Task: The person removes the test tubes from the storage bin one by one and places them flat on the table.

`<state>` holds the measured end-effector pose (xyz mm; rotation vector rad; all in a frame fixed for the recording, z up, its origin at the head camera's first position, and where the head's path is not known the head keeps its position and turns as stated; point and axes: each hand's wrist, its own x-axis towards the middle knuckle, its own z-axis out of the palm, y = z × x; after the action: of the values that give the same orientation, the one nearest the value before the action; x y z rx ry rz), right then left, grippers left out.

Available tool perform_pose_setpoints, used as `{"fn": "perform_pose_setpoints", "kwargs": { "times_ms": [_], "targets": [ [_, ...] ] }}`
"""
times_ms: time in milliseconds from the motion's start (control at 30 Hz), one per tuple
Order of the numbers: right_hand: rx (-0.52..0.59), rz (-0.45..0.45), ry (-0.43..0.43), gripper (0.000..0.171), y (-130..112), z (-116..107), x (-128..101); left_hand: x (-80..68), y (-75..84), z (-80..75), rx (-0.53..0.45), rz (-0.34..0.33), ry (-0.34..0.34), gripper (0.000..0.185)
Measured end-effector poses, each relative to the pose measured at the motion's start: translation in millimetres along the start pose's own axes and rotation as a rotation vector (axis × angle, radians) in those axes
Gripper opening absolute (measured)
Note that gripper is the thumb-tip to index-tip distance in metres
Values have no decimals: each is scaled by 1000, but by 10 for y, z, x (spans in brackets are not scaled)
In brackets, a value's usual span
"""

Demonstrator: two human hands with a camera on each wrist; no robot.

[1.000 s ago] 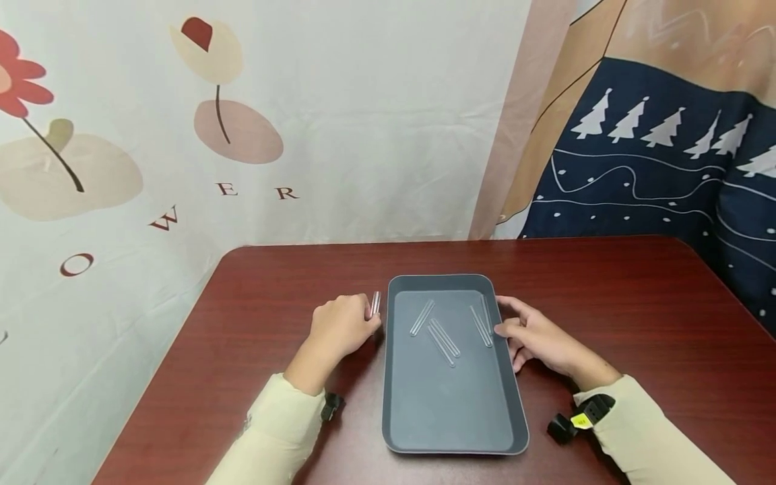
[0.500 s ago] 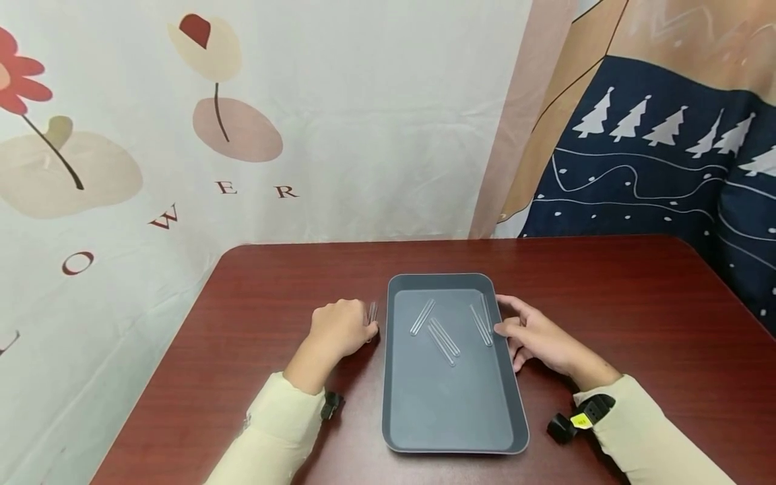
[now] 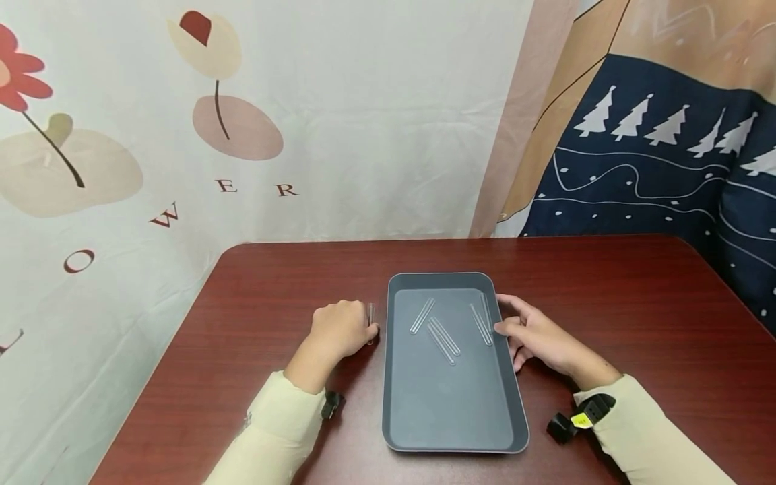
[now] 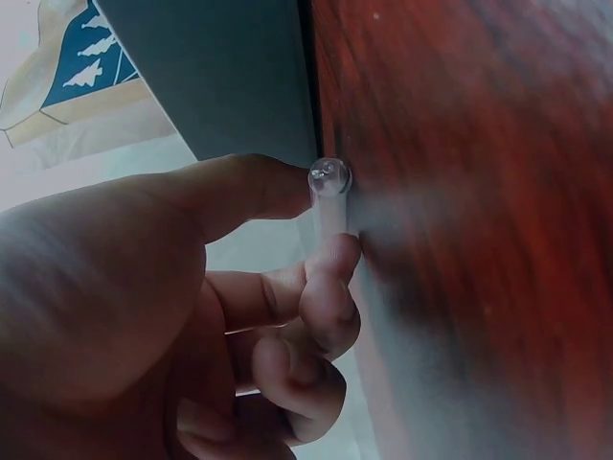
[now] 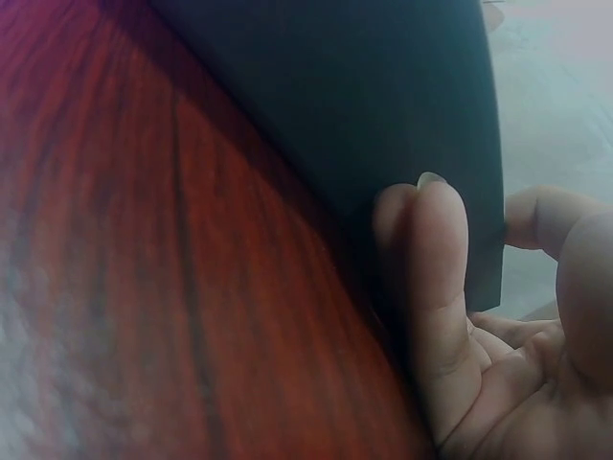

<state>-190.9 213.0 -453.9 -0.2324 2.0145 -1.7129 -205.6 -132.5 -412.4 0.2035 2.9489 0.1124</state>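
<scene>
My left hand pinches a clear test tube between thumb and fingers, just left of the grey tray. In the left wrist view the tube's rounded end points toward the camera, and the other fingers are curled below it. At the tray's right side, my right hand grips the edge: its thumb lies at the rim, while fingers press against the outer wall in the right wrist view. Several more clear tubes lie in the tray's far half, among them one tube at the left and another tube at the right.
The tray stands lengthwise on a reddish-brown wooden table. Behind the table's far edge hang a pale printed cloth and a dark blue cloth with white trees. Black wrist cameras sit at both cuffs.
My left hand has come down slightly, and the tube in it has turned more upright and shows less above the fingers. The right hand and the tray stay in place.
</scene>
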Motion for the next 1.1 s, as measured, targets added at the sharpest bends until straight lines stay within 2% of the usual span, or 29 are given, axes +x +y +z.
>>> {"fn": "perform_pose_setpoints", "kwargs": {
  "times_ms": [467,1100],
  "targets": [
    [1,-2,2,69,-28,17,-5,-8,7,-8,-2,4,-3,43],
    [-8,-24,-4,68,0,5,-2,-35,0,-46,42,8,89,44]
  ]
}}
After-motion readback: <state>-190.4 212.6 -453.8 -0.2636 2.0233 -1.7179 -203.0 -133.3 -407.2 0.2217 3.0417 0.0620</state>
